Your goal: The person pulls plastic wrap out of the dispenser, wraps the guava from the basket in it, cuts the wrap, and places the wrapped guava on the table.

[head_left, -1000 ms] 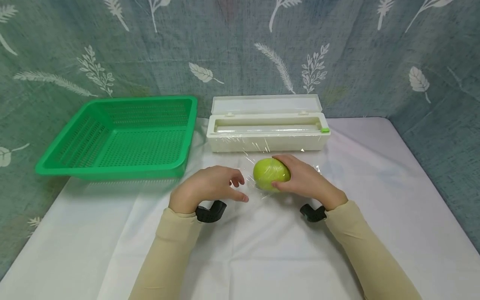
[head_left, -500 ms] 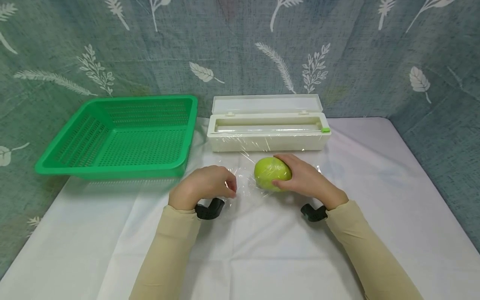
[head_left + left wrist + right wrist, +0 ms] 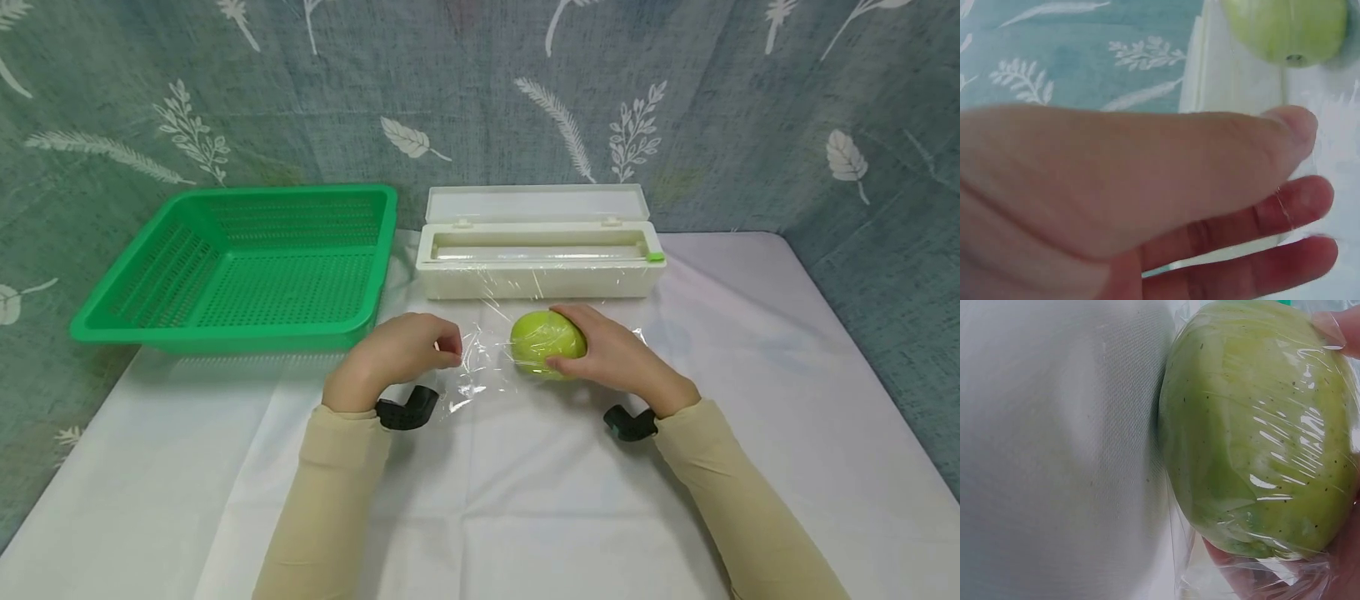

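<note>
A green apple (image 3: 540,343) lies on the white cloth, and my right hand (image 3: 613,354) grips it from the right with thumb and fingers. Clear cling film (image 3: 1285,462) hugs much of the apple in the right wrist view, with glossy creases. To the apple's left, my left hand (image 3: 397,354) pinches the edge of the cling film (image 3: 478,371), which spreads toward the apple. In the left wrist view the thumb (image 3: 1291,131) sits above two fingers, and the apple's dimpled end (image 3: 1294,57) shows beyond. The film's outline is hard to see.
Behind the apple stands a white cling film dispenser (image 3: 536,283), lid raised, with a roll inside and a green slider (image 3: 655,257) at its right end. A green plastic basket (image 3: 247,337) stands at the left. A patterned curtain (image 3: 480,100) hangs behind the table.
My left hand came together on the film's edge and drew it left and slightly away from me, spreading it. My right hand keeps its grip on the apple, almost in place.
</note>
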The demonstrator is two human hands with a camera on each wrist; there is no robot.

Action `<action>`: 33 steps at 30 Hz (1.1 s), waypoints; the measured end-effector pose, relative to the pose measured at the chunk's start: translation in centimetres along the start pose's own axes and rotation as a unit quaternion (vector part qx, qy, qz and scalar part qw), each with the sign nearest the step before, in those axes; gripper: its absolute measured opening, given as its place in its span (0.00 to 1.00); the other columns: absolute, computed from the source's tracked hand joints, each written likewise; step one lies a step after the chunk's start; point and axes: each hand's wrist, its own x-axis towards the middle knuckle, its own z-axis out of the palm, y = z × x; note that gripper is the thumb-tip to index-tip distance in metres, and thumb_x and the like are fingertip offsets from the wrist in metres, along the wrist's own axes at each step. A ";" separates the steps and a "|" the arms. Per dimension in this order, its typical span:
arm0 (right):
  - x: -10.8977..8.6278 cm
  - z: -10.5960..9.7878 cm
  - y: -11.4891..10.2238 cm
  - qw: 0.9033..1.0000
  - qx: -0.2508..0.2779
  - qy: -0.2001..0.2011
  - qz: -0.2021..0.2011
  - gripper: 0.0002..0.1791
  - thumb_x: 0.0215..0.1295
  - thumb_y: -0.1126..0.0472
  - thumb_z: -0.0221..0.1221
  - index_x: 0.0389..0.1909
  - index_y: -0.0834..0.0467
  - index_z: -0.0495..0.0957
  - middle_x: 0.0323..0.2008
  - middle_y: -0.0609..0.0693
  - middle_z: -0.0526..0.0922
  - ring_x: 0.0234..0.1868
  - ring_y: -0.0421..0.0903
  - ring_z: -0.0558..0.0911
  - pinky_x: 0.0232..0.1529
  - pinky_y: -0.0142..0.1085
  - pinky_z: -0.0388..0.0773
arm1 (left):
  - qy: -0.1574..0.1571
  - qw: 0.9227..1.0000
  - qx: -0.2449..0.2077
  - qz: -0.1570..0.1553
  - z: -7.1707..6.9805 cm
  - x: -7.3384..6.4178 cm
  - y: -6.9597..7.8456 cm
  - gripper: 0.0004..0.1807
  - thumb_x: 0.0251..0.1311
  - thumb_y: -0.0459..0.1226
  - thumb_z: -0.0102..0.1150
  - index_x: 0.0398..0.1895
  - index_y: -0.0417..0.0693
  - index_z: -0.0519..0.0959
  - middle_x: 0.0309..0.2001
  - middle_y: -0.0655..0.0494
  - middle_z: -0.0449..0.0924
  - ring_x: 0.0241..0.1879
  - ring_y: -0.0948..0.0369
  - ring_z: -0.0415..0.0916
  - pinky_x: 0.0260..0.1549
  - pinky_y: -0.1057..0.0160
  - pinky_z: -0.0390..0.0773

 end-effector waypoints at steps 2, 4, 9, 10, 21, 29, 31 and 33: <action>-0.1 -0.1 0.0 1.000 -0.002 0.001 -0.002 0.40 0.47 0.41 0.61 0.61 0.51 0.61 0.56 0.47 0.67 0.49 0.45 0.70 0.48 0.44 0.67 | 0.012 1.000 -0.005 -0.003 -0.2 -0.1 0.0 0.03 0.55 0.37 0.57 0.25 0.54 0.77 0.28 0.63 0.75 0.30 0.62 0.69 0.33 0.62 0.69; -0.1 -0.1 0.1 1.000 -0.004 -0.001 -0.003 0.40 0.47 0.41 0.61 0.61 0.50 0.61 0.56 0.47 0.67 0.50 0.45 0.70 0.48 0.44 0.67 | 0.033 0.999 -0.007 0.001 -0.5 -0.2 0.2 0.03 0.55 0.38 0.58 0.26 0.54 0.78 0.28 0.63 0.75 0.30 0.62 0.70 0.32 0.63 0.69; -0.3 -0.4 0.1 1.000 -0.008 0.003 -0.008 0.40 0.46 0.40 0.62 0.61 0.50 0.61 0.55 0.46 0.67 0.50 0.44 0.70 0.48 0.44 0.67 | 0.136 0.990 0.022 0.007 -0.9 -0.1 1.1 0.01 0.54 0.40 0.59 0.29 0.54 0.79 0.29 0.62 0.71 0.31 0.62 0.68 0.29 0.63 0.68; -0.3 -0.4 0.0 1.000 -0.008 0.005 -0.011 0.40 0.46 0.40 0.62 0.60 0.50 0.61 0.55 0.45 0.67 0.50 0.44 0.70 0.48 0.44 0.67 | 0.158 0.987 0.029 0.006 -0.9 -0.1 1.4 0.01 0.54 0.40 0.59 0.29 0.55 0.79 0.30 0.62 0.71 0.31 0.62 0.68 0.28 0.63 0.68; 0.0 -0.4 -0.3 0.999 -0.020 -0.003 -0.031 0.40 0.46 0.42 0.62 0.60 0.50 0.62 0.54 0.45 0.67 0.48 0.42 0.70 0.46 0.42 0.68 | 0.350 0.931 0.085 0.059 -0.3 0.7 2.9 0.04 0.53 0.41 0.61 0.31 0.56 0.78 0.33 0.66 0.76 0.24 0.64 0.70 0.19 0.63 0.67; -0.1 -0.6 -0.5 0.999 -0.032 -0.010 -0.032 0.40 0.46 0.40 0.62 0.61 0.49 0.62 0.55 0.45 0.67 0.48 0.42 0.69 0.44 0.41 0.68 | 0.378 0.913 0.106 0.111 -0.1 1.6 3.7 0.01 0.54 0.39 0.60 0.30 0.54 0.78 0.25 0.66 0.77 0.21 0.66 0.70 0.20 0.66 0.68; -0.1 -0.5 -0.6 0.999 -0.038 -0.009 -0.029 0.40 0.45 0.40 0.62 0.61 0.48 0.62 0.55 0.45 0.67 0.48 0.42 0.70 0.43 0.41 0.69 | 0.373 0.915 0.100 0.117 -0.2 1.8 3.9 0.01 0.55 0.39 0.59 0.30 0.54 0.78 0.25 0.66 0.76 0.22 0.67 0.70 0.22 0.67 0.68; -0.1 -0.3 -0.8 0.999 -0.041 -0.009 -0.027 0.40 0.45 0.40 0.62 0.60 0.48 0.62 0.55 0.44 0.67 0.48 0.42 0.70 0.43 0.41 0.69 | 0.361 0.918 0.095 0.131 -0.5 2.0 4.0 0.01 0.55 0.39 0.58 0.30 0.54 0.78 0.26 0.66 0.76 0.24 0.67 0.70 0.23 0.67 0.69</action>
